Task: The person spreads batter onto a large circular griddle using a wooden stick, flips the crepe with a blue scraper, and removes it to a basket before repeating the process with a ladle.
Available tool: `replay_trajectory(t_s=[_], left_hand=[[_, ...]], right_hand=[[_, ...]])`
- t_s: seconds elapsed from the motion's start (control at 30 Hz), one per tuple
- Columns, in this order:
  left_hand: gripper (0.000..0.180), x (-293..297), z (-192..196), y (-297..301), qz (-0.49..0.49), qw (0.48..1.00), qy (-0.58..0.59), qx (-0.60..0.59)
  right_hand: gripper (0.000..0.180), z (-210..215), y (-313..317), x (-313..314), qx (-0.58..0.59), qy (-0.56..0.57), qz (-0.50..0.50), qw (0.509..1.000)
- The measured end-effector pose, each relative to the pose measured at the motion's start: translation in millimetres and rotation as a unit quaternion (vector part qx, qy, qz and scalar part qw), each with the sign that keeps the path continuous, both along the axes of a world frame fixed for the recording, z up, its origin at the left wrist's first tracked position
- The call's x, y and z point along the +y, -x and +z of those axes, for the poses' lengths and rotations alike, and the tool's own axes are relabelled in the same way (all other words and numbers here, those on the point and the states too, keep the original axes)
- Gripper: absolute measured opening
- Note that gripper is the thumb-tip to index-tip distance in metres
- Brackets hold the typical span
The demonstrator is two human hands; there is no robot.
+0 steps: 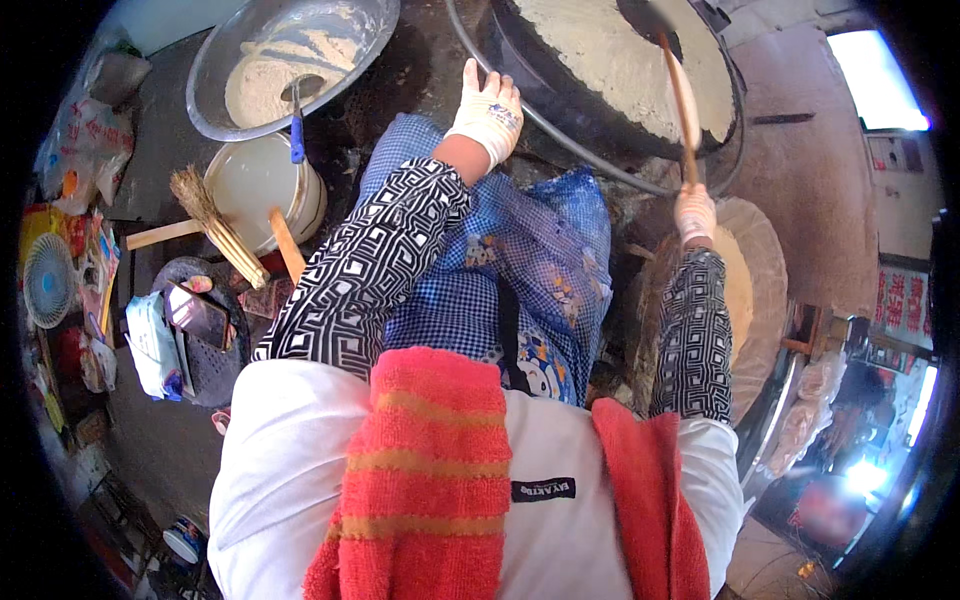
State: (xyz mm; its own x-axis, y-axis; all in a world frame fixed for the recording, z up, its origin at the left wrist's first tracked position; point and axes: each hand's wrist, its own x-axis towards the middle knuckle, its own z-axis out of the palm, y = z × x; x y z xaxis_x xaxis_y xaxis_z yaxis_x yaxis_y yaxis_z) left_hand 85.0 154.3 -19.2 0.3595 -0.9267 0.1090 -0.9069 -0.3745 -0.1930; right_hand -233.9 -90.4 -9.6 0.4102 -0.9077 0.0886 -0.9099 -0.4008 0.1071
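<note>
My right hand (695, 213), in a pale work glove, is closed around the handle of a wooden batter spreader (684, 105). Its long thin blade reaches over a round griddle (500, 62) coated with pale batter (590, 58); a dark bare patch shows at the far side. The spreader's far end is blurred. My left hand (487, 118), gloved too, lies by my knee with its fingers stretched toward the grey metal hoop (548, 130) around the griddle. It holds nothing; whether the fingertips touch the hoop I cannot tell.
A metal basin (205, 95) of batter with a blue-handled ladle (297, 135) stands far left. Below it are a white bucket (312, 200) and a straw brush (215, 225). A phone (197, 318) lies on a dark stool at left. Round pale flatbreads (735, 290) sit beside my right forearm.
</note>
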Motion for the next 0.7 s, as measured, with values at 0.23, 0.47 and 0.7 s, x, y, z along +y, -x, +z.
replay_trajectory(t_s=[0.23,0.47,0.7], left_hand=[[0.059,3,1,-25,0.049,0.997,-0.02,0.048],[0.054,-7,50,-34,0.09,0.984,-0.146,0.034],[0.059,-18,14,70,-0.1,0.988,-0.013,0.115]], right_hand=[[0.028,17,-36,49,-0.053,0.009,0.111,0.992],[0.037,12,-19,8,-0.042,-0.009,0.016,0.999],[0.038,-1,-11,7,-0.044,-0.019,-0.005,0.999]])
